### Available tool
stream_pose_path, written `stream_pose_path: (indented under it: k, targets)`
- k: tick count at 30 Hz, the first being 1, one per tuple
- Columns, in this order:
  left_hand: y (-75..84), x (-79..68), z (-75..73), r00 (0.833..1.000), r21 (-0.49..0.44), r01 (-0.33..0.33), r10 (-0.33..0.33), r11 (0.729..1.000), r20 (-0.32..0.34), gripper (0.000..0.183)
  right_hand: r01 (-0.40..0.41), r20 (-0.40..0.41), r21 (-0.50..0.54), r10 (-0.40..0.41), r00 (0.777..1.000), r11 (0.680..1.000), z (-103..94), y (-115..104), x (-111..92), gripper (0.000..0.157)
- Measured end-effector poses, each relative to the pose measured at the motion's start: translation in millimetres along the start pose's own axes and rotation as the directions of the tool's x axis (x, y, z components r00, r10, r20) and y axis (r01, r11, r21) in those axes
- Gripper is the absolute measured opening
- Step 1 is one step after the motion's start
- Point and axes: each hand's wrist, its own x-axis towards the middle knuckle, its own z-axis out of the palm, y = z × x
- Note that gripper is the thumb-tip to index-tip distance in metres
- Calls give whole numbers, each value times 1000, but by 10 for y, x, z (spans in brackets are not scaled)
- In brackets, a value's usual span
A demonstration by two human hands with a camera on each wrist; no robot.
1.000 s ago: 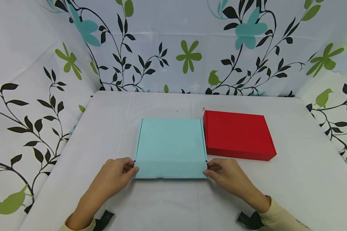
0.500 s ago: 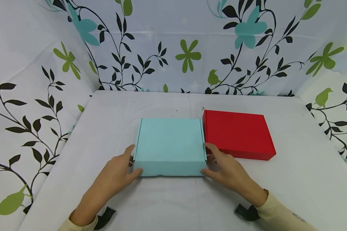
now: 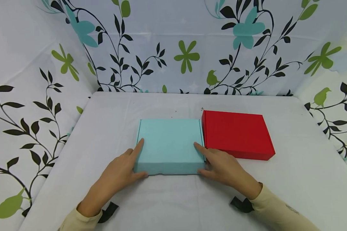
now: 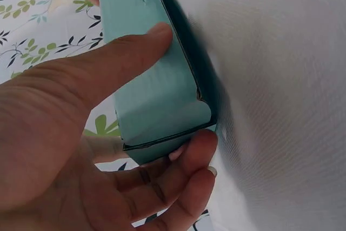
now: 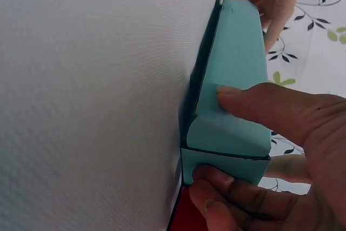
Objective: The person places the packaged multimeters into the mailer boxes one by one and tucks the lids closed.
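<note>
A light blue cardboard box (image 3: 169, 141) lies flat and closed on the white-covered table. My left hand (image 3: 118, 175) holds its front left corner. The thumb is on the front face, the index finger lies on the lid, and the other fingers bend against the left side, as the left wrist view shows of the box (image 4: 146, 85). At the front right corner my right hand (image 3: 225, 168) grips the same way, index finger on top. In the right wrist view its thumb presses the front of the box (image 5: 232, 52), with curled fingers at the side.
A red box (image 3: 237, 133) lies just to the right of the blue one, close against it. White cloth (image 3: 173, 205) covers the table. Behind and at both sides hangs a patterned cloth (image 3: 150, 25) with leaves and flowers. Black straps (image 3: 243, 204) hang at the wrists.
Both index fingers have moved from the box's sides up onto its lid. The thumbs have shifted slightly inward along the front. The lid's front flap now stands down as a front face.
</note>
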Motion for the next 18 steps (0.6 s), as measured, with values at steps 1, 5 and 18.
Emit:
stream_pose_path:
  k: [1, 5, 18]
  targets:
    - [-1, 7, 7, 1000, 11, -3, 3, 1000, 0, 112, 11, -4, -1, -11, 1000, 1000, 5, -1, 7, 92]
    - [15, 24, 31, 1000, 63, -5, 6, 998, -17, 111, 43, -40, 14, -42, 998, 999, 38, 7, 29, 89]
    - [108, 27, 191, 984, 220, 2, 37, 975, -172, 99, 119, -120, -86, -129, 984, 989, 104, 4, 44, 80]
